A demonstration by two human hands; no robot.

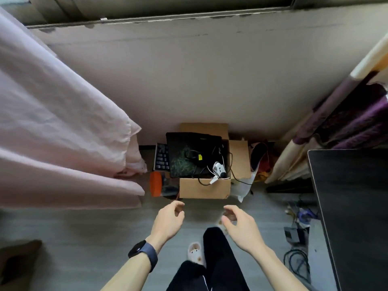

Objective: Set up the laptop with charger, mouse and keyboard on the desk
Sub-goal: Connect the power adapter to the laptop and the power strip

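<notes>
A cardboard box point(204, 189) stands on the floor against the wall. A black laptop point(189, 153) lies across its top, with a black charger and cable point(198, 158) coiled on it. A white mouse point(218, 168) sits at the box's right side. A black keyboard point(161, 157) stands on edge at the left of the box. My left hand point(169, 220) and my right hand point(238, 221) hover in front of the box, fingers loosely curled, holding nothing. The dark desk point(354, 206) is at the right.
A pink curtain point(58, 127) hangs at the left. An orange object point(155, 184) lies beside the box. Purple fabric point(352, 120) and a slipper point(258, 154) sit at the right. Cables point(298, 259) and a small dark box lie on the floor beside the desk.
</notes>
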